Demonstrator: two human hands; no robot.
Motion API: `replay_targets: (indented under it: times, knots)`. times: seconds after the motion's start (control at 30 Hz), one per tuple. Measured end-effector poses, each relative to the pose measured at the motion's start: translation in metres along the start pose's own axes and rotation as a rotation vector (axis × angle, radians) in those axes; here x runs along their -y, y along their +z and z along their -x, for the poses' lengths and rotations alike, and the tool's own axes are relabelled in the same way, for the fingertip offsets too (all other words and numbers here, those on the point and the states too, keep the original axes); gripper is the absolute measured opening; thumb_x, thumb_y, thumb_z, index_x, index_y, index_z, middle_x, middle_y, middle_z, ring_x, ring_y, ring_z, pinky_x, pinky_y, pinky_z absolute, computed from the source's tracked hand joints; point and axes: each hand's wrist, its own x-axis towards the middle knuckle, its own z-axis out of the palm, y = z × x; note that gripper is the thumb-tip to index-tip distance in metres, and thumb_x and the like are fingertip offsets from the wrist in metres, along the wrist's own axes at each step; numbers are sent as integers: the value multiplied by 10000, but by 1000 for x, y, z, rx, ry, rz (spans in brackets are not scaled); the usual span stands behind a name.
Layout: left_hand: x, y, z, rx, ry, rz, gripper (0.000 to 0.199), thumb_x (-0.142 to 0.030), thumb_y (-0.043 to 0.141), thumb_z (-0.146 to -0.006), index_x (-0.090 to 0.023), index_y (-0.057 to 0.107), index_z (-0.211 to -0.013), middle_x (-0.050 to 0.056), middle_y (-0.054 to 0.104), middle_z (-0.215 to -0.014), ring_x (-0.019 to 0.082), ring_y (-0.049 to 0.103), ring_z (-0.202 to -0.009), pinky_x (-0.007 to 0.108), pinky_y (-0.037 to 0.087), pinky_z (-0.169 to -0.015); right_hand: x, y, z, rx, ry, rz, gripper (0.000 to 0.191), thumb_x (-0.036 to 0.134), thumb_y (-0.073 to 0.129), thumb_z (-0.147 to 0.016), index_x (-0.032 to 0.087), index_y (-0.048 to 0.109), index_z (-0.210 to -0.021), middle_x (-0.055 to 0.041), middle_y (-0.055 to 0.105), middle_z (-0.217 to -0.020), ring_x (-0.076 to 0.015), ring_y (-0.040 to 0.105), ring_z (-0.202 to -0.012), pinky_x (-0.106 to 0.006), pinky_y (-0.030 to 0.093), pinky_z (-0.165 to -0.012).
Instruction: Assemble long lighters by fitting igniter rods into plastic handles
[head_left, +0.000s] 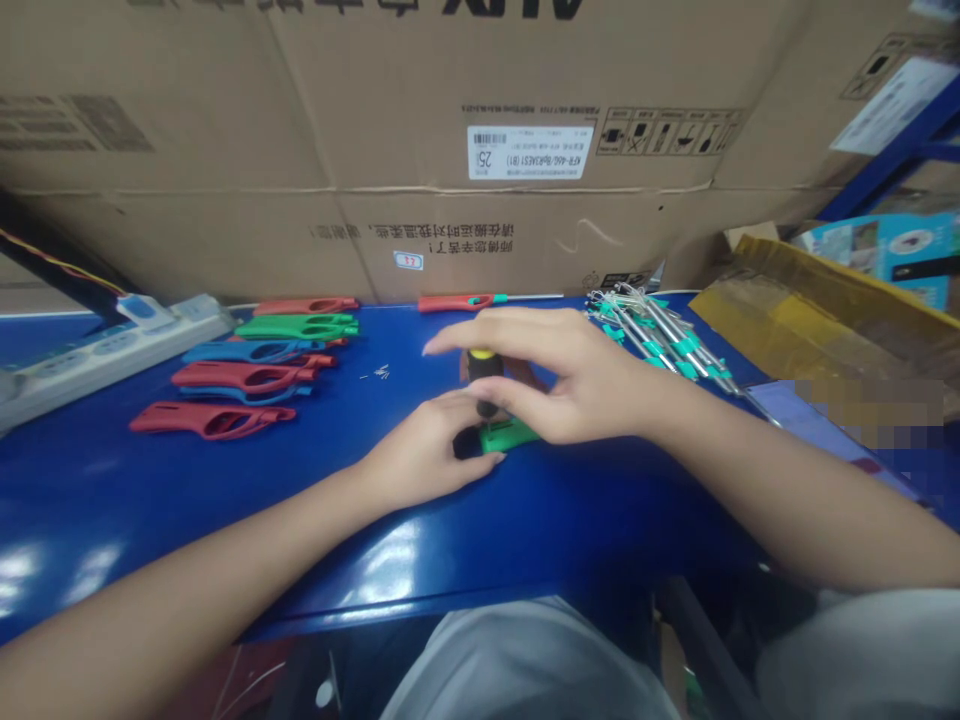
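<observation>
My right hand point(559, 375) has its thumb and fingers around a screwdriver point(486, 372) with a black and yellow handle; its forefinger stretches out past the handle. The screwdriver stands upright, its tip down at a green lighter handle point(510, 435) on the blue table. My left hand point(435, 445) grips the left end of that green handle and holds it against the tabletop. Part of the green handle is hidden beneath my right hand. A few tiny screws point(381, 372) lie beyond my left hand.
At the left, red, green and blue lighter handles point(240, 378) lie stacked beside a white power strip point(112, 350). A red lighter point(457, 302) with a metal tube lies at the back. Several metal tubes with teal parts point(660, 335) are piled right. A cardboard box point(375, 130) stands behind.
</observation>
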Motion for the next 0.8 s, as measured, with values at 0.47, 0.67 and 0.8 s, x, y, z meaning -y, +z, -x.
replay_targets:
  times: [0.47,0.67,0.8]
  knots:
    - [1,3,1,-18,3,-3,236,-218,720,-850,-200,693,-1084,57,743,-1087,241,709,-986,376,586,-896,-7,7,4,-21,-22,-131,260,296,560,-1014,188,639,-1236,-49,735,-1158,-116,693,-966,-231,522,-879]
    - [-1,4,1,-10,-29,-10,194,-240,713,-860,-187,710,-1047,66,738,-1046,239,707,-942,372,598,-846,-5,14,4,-64,-90,45,263,348,514,-1038,180,652,-1186,-44,756,-1066,-122,704,-956,-222,518,-859]
    - [0,5,2,-2,-29,-16,218,-258,706,-866,-192,718,-1074,69,742,-1076,253,704,-991,384,588,-882,-9,21,6,-209,-87,146,287,441,539,-1025,183,662,-1026,-6,726,-832,-106,675,-765,-207,496,-737]
